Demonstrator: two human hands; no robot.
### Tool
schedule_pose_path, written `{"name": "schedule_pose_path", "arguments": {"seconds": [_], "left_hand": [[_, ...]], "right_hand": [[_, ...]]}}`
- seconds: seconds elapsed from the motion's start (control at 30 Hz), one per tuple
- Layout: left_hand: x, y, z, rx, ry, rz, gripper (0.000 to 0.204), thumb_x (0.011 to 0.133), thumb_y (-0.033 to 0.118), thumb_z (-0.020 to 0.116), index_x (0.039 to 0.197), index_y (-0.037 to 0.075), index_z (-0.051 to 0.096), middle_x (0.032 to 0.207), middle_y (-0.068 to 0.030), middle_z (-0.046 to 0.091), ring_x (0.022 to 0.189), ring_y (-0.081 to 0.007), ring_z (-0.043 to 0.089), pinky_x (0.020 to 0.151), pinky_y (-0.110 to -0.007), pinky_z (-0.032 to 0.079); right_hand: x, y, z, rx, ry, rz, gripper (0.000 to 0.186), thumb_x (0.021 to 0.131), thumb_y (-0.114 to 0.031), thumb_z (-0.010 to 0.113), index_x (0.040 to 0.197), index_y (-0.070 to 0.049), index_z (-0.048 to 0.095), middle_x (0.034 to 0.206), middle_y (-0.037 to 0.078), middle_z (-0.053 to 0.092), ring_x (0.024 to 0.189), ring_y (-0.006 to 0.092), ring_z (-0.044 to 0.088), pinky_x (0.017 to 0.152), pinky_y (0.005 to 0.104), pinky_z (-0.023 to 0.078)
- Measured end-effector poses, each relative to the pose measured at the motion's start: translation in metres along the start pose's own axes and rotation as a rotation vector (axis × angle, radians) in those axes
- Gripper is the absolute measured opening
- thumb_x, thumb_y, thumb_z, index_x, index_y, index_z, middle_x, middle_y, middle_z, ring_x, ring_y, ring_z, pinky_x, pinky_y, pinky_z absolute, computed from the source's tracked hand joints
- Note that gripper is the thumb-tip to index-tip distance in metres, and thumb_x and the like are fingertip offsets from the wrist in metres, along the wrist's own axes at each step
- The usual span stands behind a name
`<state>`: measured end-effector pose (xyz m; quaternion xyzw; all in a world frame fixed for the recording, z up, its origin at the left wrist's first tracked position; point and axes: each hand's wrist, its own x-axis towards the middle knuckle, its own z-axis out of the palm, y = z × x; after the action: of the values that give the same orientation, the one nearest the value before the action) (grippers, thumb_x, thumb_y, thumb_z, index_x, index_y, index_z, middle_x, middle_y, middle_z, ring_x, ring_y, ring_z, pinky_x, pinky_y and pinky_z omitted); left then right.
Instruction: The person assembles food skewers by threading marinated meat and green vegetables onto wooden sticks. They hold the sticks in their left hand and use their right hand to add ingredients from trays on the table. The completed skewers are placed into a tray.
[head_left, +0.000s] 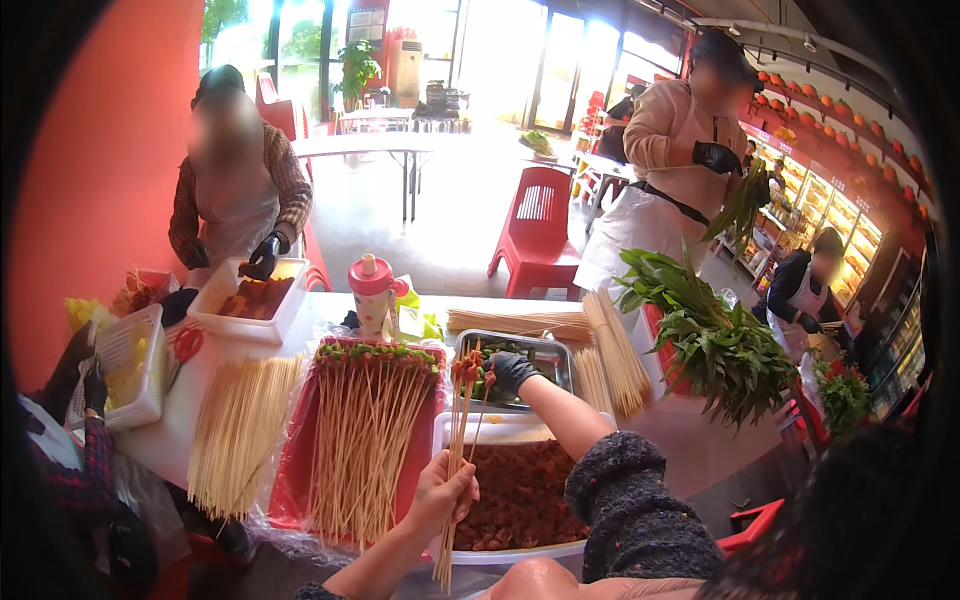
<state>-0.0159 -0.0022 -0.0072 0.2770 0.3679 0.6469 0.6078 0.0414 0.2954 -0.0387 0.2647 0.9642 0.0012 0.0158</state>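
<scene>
My bare left hand grips several bamboo skewers whose tops carry reddish meat pieces. My right hand, in a black glove, pinches at the meat near the skewer tops, over a steel tray holding green pieces. Below both hands is a white tub filled with dark red chopped meat. To the left, a red tray holds rows of skewers tipped with green and reddish pieces.
Loose skewer bundles, a pink-lidded bottle, leafy greens and a white bin share the table. Co-workers stand left and right; another's gloved hand is at far left. A red chair stands behind.
</scene>
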Motion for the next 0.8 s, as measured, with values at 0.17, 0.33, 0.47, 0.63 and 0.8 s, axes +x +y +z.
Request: {"name": "schedule_pose_path", "arguments": {"seconds": [0.17,0.33,0.47,0.63,0.8], "left_hand": [[0.007,-0.002,0.009,0.067,-0.01,0.036,0.014,0.09,0.017,0.049,0.085,0.006,0.041,0.062,-0.0079,0.055,0.031,-0.0088,0.041,0.026,-0.02,0.028],[0.008,-0.005,0.003,0.045,0.024,0.073,0.015,0.091,0.018,0.047,0.082,0.006,0.043,0.064,-0.0075,0.056,0.032,-0.0091,0.041,0.026,-0.02,0.029],[0.008,-0.001,0.004,0.094,0.002,0.005,0.012,0.09,0.015,0.048,0.085,0.003,0.047,0.06,-0.0066,0.054,0.032,-0.0085,0.041,0.027,-0.019,0.029],[0.008,0.004,0.02,0.252,-0.098,-0.053,0.01,0.087,0.011,0.051,0.086,0.002,0.05,0.058,-0.0057,0.052,0.033,-0.0075,0.04,0.028,-0.019,0.027],[0.004,0.002,0.01,0.252,-0.059,-0.035,0.01,0.087,0.01,0.052,0.087,0.001,0.051,0.058,-0.0058,0.053,0.031,-0.0079,0.04,0.027,-0.019,0.028]], "right_hand": [[-0.029,0.026,-0.005,0.189,0.429,0.073,0.015,0.072,-0.017,0.061,0.079,-0.003,0.06,0.074,0.018,0.061,0.072,0.0341,0.059,0.063,0.039,0.047],[-0.09,0.017,-0.001,1.393,0.39,0.184,0.023,0.083,-0.008,0.055,0.105,0.0,0.058,0.085,0.003,0.062,0.074,0.0089,0.053,0.065,0.0247,0.045],[-0.143,-0.024,-0.033,1.979,0.318,0.242,0.033,0.085,-0.014,0.057,0.117,-0.008,0.053,0.096,0.002,0.061,0.087,0.0146,0.058,0.073,0.0265,0.047],[-0.158,-0.012,-0.014,2.157,0.399,0.26,0.019,0.085,-0.011,0.055,0.104,-0.005,0.057,0.094,0.009,0.062,0.088,0.019,0.06,0.081,0.0302,0.048],[-0.169,-0.027,-0.037,2.468,0.404,0.186,0.019,0.088,-0.014,0.049,0.099,0.0,0.056,0.093,0.013,0.061,0.089,0.0243,0.06,0.085,0.0357,0.049]]}}
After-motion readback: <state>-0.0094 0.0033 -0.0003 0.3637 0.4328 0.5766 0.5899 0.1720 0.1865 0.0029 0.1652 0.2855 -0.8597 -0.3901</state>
